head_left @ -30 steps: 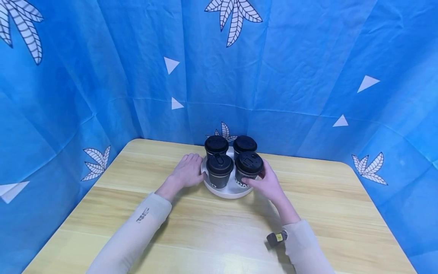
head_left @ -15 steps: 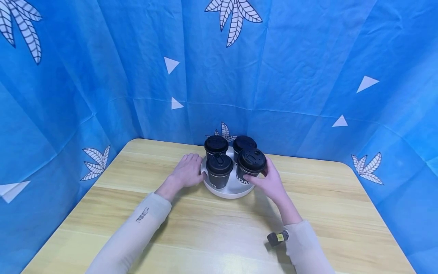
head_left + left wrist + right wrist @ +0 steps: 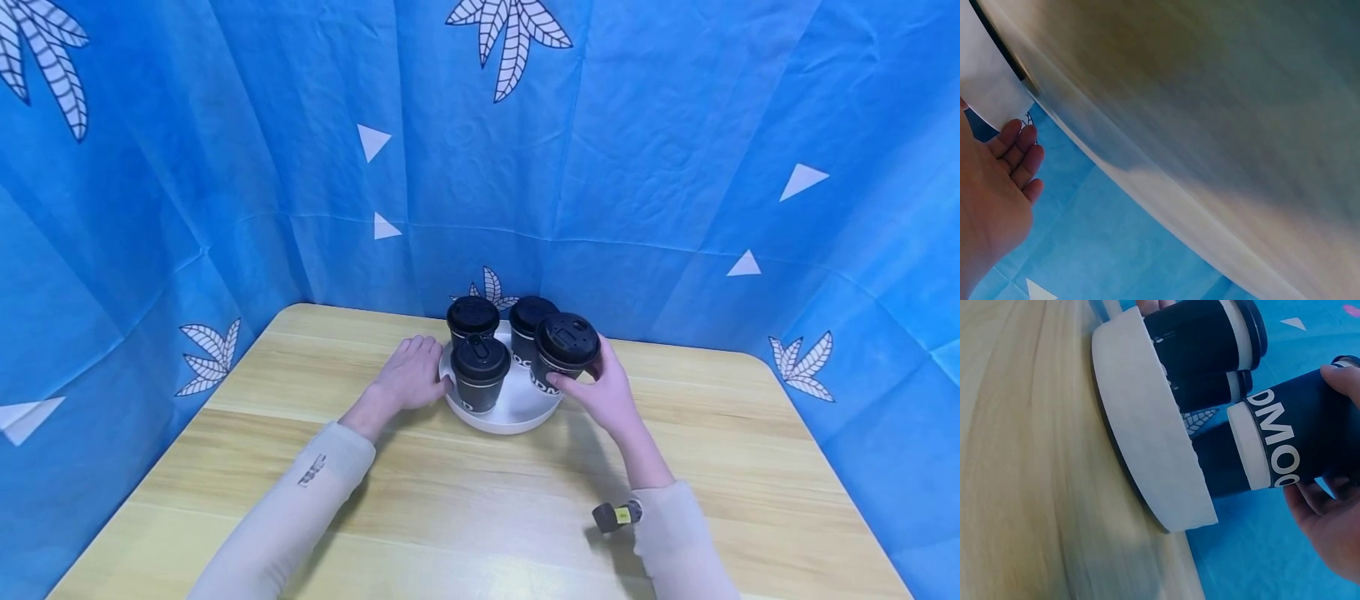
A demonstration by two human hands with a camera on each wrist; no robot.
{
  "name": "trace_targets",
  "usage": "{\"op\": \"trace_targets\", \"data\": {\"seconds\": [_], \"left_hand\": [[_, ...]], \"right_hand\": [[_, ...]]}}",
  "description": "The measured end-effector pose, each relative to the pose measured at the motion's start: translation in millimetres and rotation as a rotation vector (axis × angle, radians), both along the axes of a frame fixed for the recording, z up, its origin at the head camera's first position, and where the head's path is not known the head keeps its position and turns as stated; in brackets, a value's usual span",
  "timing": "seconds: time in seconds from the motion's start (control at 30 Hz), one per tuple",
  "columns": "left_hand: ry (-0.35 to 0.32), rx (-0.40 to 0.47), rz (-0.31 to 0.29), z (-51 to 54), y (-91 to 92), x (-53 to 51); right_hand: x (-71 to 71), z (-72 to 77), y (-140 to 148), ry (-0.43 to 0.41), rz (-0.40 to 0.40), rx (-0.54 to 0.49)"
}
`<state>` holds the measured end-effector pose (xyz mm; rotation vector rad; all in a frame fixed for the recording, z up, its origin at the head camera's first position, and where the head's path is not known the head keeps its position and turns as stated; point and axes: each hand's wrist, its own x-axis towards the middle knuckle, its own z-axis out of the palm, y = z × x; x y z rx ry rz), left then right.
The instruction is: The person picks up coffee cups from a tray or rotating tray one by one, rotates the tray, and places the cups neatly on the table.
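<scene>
A round white tray (image 3: 517, 417) with a raised rim bears black lidded paper coffee cups. My right hand (image 3: 609, 398) grips one coffee cup (image 3: 564, 354) by its side, thumb in front; white letters show on it in the right wrist view (image 3: 1310, 419). This cup is raised over the tray's right side and leans. Standing in the tray are a front left cup (image 3: 480, 383), a back left cup (image 3: 472, 317) and a back right cup (image 3: 525, 333). My left hand (image 3: 408, 375) holds the tray's left rim, its fingers lightly curled along the outer wall in the left wrist view (image 3: 1013, 162).
The wooden table (image 3: 465, 508) ends at the back just behind the tray. A blue patterned curtain (image 3: 630, 150) hangs behind and on both sides. A small black device (image 3: 617, 515) sits at the right sleeve cuff, above the tabletop.
My right hand has lifted the front right coffee cup from its place in the tray and carried it up and to the right. My left hand has stayed at the rim.
</scene>
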<state>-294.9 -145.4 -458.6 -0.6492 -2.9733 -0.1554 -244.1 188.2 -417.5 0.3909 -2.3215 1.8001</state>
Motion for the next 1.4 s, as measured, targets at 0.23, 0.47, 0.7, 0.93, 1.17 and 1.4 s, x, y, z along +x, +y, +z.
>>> {"op": "trace_targets", "data": {"seconds": [0.23, 0.47, 0.7, 0.93, 1.17, 1.4], "left_hand": [[-0.001, -0.007, 0.003, -1.0, -1.0, -0.6], [-0.011, -0.002, 0.002, 0.0, -1.0, -1.3], [-0.006, 0.003, -0.001, 0.4, -0.9, -0.7], [-0.008, -0.006, 0.006, 2.0, -1.1, -0.1], [-0.009, -0.005, 0.009, 1.3, -0.7, 0.3], [-0.011, -0.004, 0.008, 0.6, -0.1, 0.9]], "right_hand": [[0.6, 5.4, 7.8, 0.003, -0.034, -0.022], [-3.3, 3.7, 17.7, -0.009, -0.084, -0.023], [-4.2, 4.2, 26.9, -0.025, -0.124, -0.017], [-7.0, 2.4, 36.0, -0.03, -0.144, -0.002], [-7.5, 0.2, 42.5, -0.037, -0.164, 0.01], [-7.3, -1.3, 49.0, -0.04, -0.192, 0.019]]}}
